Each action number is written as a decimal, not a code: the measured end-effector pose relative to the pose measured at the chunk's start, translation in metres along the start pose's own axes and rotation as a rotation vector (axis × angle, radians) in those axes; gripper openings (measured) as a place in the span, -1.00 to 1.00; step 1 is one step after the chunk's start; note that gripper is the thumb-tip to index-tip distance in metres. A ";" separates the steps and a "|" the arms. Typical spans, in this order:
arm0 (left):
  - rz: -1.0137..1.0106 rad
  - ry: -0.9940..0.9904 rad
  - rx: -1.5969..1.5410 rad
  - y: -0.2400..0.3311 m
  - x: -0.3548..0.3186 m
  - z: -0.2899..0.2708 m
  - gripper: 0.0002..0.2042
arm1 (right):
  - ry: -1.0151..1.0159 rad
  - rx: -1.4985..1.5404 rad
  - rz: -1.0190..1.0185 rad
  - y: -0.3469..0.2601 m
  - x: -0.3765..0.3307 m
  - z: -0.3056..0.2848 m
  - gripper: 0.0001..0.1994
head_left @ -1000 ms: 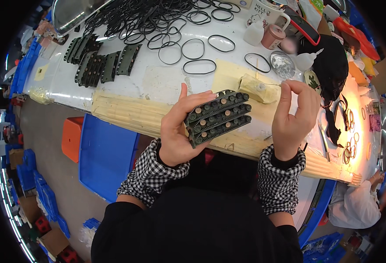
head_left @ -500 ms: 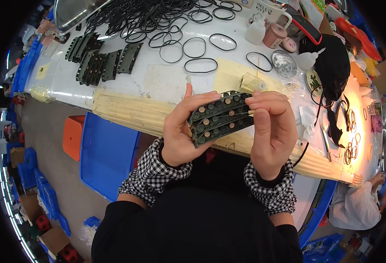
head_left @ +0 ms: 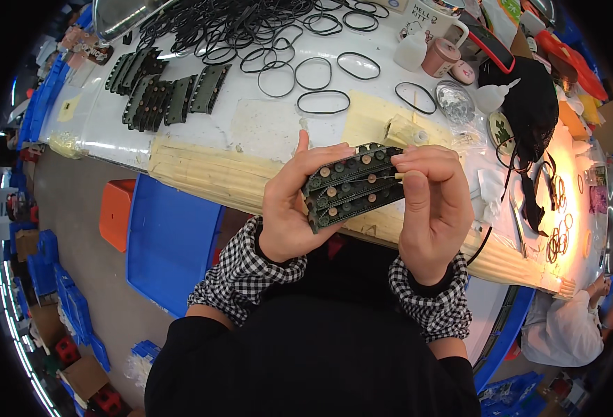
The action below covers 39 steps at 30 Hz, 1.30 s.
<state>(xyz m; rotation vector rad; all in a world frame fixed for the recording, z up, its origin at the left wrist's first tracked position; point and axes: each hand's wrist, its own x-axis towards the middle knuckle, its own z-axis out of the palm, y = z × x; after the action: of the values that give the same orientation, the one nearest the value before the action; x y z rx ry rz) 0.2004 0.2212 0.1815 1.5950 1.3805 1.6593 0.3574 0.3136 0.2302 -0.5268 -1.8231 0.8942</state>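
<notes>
My left hand (head_left: 287, 201) is closed round a dark green studded piece (head_left: 351, 186), tilted up just past the table's padded front edge. Rows of round studs, some copper-coloured and some dark, run along its raised bands. My right hand (head_left: 437, 201) pinches a thin pale-ended tool (head_left: 399, 176) between thumb and fingers. The tool's fine, needle-like shaft points left across the studs. Whether its tip touches the piece is too small to tell. My right fingertips cover the piece's right end.
Similar studded pieces (head_left: 150, 101) lie at the table's left, below a heap of black rubber bands (head_left: 230, 24). A white mug (head_left: 424, 26), a phone (head_left: 488, 45) and a black cap (head_left: 529, 104) crowd the right. A blue bin (head_left: 171, 243) stands below the edge; a person in white (head_left: 560, 326) sits right.
Both hands keep their grip and almost the same pose. The table things have shifted slightly right in the view. The thin tool still lies across the studs.
</notes>
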 end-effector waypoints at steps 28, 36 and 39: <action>-0.052 0.054 -0.142 -0.002 0.001 0.001 -0.42 | -0.052 -0.003 -0.013 -0.001 -0.003 0.001 -0.95; -0.051 0.049 -0.132 0.000 0.001 0.001 -0.43 | -0.043 -0.030 -0.016 -0.001 -0.005 0.003 -0.94; -0.047 0.037 -0.119 0.000 0.001 0.000 -0.42 | -0.061 -0.039 -0.038 -0.001 -0.005 0.003 -0.94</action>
<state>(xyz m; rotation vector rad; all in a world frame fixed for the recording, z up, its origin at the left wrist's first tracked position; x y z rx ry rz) 0.1999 0.2217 0.1820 1.4615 1.3011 1.7173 0.3568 0.3087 0.2277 -0.4930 -1.9029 0.8583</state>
